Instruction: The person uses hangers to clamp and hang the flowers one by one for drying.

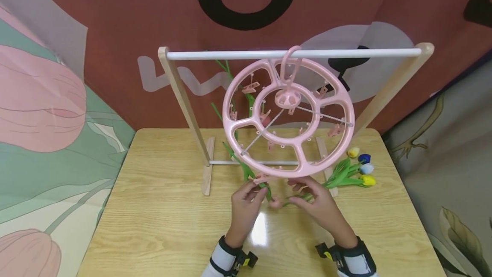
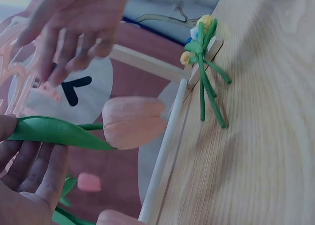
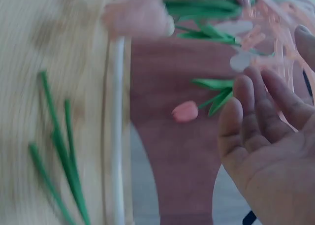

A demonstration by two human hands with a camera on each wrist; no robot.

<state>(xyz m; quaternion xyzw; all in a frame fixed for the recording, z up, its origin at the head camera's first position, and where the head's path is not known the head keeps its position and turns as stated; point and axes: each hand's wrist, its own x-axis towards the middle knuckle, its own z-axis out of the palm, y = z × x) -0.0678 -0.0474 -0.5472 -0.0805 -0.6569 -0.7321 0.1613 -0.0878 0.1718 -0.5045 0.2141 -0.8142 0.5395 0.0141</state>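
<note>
pink tulip hangs low under the front rim of the pink round clip hanger, bloom down, just above the wooden table. its green leaf and stem run up toward a pink clip on the hanger rim. left hand is at that clip and stem, thumb and fingers curled onto the leaf in the left wrist view, pinching it. right hand sits just right of the bloom, fingers spread and relaxed, palm open in the right wrist view, gripping nothing there; in the head view its fingertips are near a green stem but contact can't be told. second small pink tulip hangs further back, blurred. hanger hooks on the white bar of a wooden rack standing on the table. a bunch of tulips, yellow, blue and white heads, lies on the table by the rack's right foot, well apart from the left hand, near the right. patterned cloth backdrop behind.
</note>
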